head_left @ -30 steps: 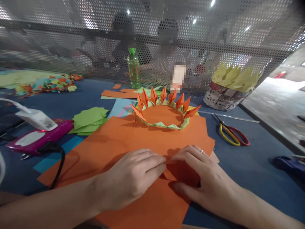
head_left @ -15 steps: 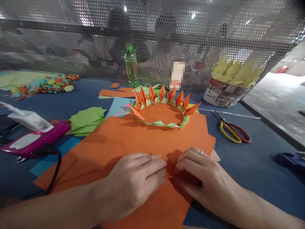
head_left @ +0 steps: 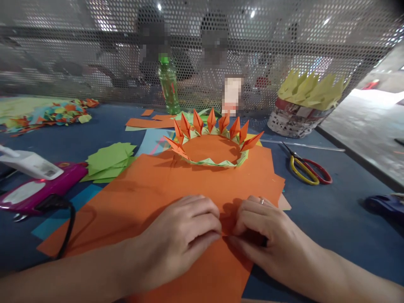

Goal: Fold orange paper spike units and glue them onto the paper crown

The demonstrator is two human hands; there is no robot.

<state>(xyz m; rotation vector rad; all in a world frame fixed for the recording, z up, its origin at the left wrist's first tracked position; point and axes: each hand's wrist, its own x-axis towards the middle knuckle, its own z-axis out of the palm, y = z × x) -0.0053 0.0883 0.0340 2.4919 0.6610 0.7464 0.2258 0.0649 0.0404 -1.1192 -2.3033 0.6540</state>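
My left hand (head_left: 181, 237) and my right hand (head_left: 268, 237) meet over a small folded piece of orange paper (head_left: 227, 219), fingers curled and pinching it from both sides. Most of the piece is hidden under the fingers. It lies on large orange paper sheets (head_left: 151, 189) spread across the blue table. Behind the hands, on those sheets, stands a ring-shaped paper crown (head_left: 213, 143) with orange spikes and a green band. My right hand wears a ring.
Green paper squares (head_left: 109, 162) lie at the left beside a pink device (head_left: 38, 191) with a white plug and black cable. Scissors (head_left: 306, 168) lie at the right, a paper basket of yellow pieces (head_left: 303, 109) behind them. A green bottle (head_left: 167, 86) stands by the mesh screen, people beyond it.
Both hands have curled tighter: the fingers, flat on the paper a second ago, now bend and pinch the small orange piece. The view has shifted slightly.
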